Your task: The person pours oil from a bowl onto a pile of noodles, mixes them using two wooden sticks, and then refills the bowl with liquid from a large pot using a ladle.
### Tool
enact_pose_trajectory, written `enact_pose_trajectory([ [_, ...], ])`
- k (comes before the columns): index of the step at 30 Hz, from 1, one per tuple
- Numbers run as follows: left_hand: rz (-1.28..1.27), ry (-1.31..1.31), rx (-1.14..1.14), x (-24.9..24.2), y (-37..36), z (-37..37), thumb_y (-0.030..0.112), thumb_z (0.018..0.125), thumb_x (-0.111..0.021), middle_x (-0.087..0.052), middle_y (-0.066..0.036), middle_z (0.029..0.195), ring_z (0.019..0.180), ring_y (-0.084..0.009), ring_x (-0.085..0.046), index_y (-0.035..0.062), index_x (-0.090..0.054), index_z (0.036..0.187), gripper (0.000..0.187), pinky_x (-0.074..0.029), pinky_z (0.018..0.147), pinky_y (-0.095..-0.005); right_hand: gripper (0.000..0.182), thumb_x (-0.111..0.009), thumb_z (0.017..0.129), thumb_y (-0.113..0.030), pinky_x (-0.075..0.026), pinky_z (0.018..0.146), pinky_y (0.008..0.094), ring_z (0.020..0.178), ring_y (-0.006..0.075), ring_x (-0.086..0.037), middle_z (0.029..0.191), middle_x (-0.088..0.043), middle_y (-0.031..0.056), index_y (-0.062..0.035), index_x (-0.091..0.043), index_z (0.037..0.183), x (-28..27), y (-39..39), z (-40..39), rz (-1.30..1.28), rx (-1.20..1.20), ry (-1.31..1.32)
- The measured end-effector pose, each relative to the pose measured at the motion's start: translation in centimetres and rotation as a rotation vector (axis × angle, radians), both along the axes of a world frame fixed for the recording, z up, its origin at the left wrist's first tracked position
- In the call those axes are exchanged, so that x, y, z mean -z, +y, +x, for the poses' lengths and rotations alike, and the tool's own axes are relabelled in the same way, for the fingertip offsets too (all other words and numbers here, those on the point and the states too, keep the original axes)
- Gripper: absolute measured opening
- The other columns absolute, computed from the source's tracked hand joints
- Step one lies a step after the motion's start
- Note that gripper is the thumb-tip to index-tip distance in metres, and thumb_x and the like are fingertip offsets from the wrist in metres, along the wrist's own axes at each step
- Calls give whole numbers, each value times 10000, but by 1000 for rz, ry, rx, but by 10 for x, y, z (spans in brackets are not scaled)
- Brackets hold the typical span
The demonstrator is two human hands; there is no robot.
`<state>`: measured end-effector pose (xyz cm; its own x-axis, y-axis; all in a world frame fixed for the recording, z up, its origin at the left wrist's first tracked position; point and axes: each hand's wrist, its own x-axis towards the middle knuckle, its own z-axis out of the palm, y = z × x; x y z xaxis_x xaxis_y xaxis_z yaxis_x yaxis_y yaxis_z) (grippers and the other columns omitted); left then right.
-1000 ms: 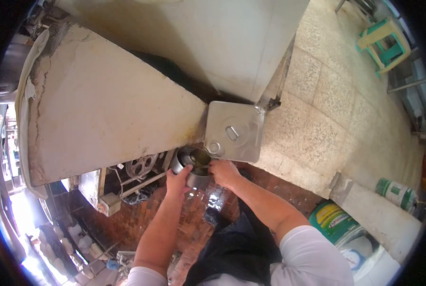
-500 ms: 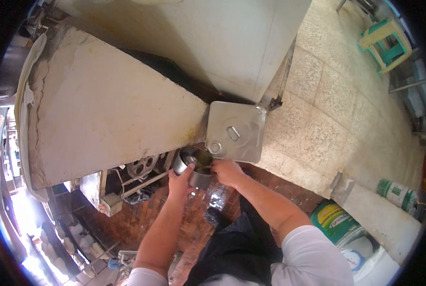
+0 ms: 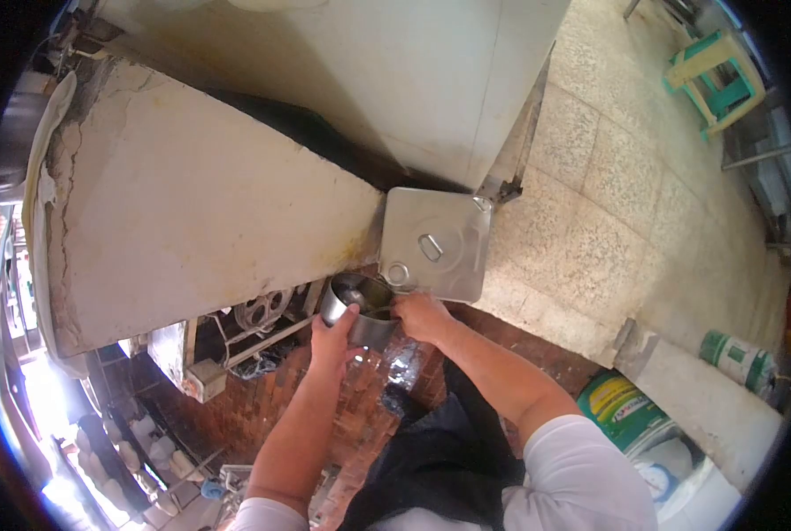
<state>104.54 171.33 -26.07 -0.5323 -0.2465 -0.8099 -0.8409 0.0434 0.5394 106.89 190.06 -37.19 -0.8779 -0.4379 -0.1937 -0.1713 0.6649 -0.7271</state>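
A round metal pot point(image 3: 373, 333) sits in front of me, and a shiny metal piece point(image 3: 353, 298) shows inside it. My left hand point(image 3: 333, 341) is closed on the pot's near left side, its thumb lying over the rim. At the right rim is my right hand point(image 3: 420, 316), fingers curled together over the pot's edge; a thin line runs from them into the pot, and I cannot tell what they hold. Just beyond the pot lies a square metal lid point(image 3: 439, 243) with a handle in its middle.
A pale counter point(image 3: 209, 212) and a white panel point(image 3: 395, 80) stand beyond. Below at left is a stove frame with a burner point(image 3: 262, 310). Red brick flooring point(image 3: 271, 416) lies beneath me. At right are a green tub point(image 3: 625, 407), a ledge point(image 3: 679, 367) and a stool point(image 3: 718, 80).
The view has shifted very slightly. Both hands keep the same places at the pot, with only a tiny movement of the right hand.
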Motion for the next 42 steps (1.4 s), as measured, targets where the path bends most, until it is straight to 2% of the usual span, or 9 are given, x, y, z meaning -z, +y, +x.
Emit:
enact_pose_trajectory([
  [4, 17, -2, 6, -2, 1, 0, 353, 796, -813, -566, -148, 1201, 1009, -302, -627, 56, -395, 1359, 761, -591, 658, -437, 191, -605, 721, -88, -533, 787, 507, 911, 387, -663, 935, -681, 140, -75, -716, 876, -4, 4, -4, 6, -12, -32],
  [10, 30, 25, -20, -5, 5, 1, 303, 823, -790, -587, -146, 1126, 842, -270, -659, 56, -434, 1290, 637, -594, 583, -377, 225, -620, 727, -102, -538, 807, 498, 936, 387, -667, 950, -687, 161, -70, -716, 929, -2, 8, -10, 43, -42, -81],
  [12, 58, 23, 54, -8, 5, 2, 292, 893, -721, -613, -110, 1142, 914, -270, -661, 84, -440, 1272, 516, -577, 701, -454, 237, -619, 729, -104, -539, 815, 494, 942, 387, -668, 960, -690, 166, -69, -715, 943, 0, 11, -11, 31, -34, -81],
  [15, 81, 14, 41, -10, 8, 4, 250, 904, -702, -604, -96, 1134, 868, -264, -658, 94, -445, 1266, 470, -579, 688, -431, 259, -618, 728, -108, -538, 824, 490, 944, 384, -668, 967, -695, 167, -70, -714, 965, 2, 15, -15, -15, -5, -110],
  [33, 114, 25, 17, -14, 15, 5, 198, 914, -677, -603, -70, 1108, 793, -235, -640, 116, -453, 1257, 417, -575, 683, -402, 281, -597, 691, -92, -534, 822, 501, 965, 388, -661, 979, -698, 177, -51, -716, 943, 5, 16, -19, 0, 20, -101],
  [39, 151, 52, -38, -18, 23, 6, 152, 924, -640, -607, -79, 1137, 806, -238, -648, 126, -447, 1277, 404, -576, 695, -402, 306, -588, 688, -68, -534, 823, 499, 973, 406, -657, 1012, -699, 192, -55, -712, 968, 1, 18, -17, -148, 136, -109],
  [42, 179, 29, 33, -16, 28, 4, 127, 929, -622, -601, -90, 1158, 816, -246, -646, 125, -438, 1294, 409, -580, 711, -406, 315, -585, 724, -76, -545, 820, 486, 935, 397, -672, 991, -703, 191, -60, -720, 1008, 0, 19, -18, -40, 111, -203],
])
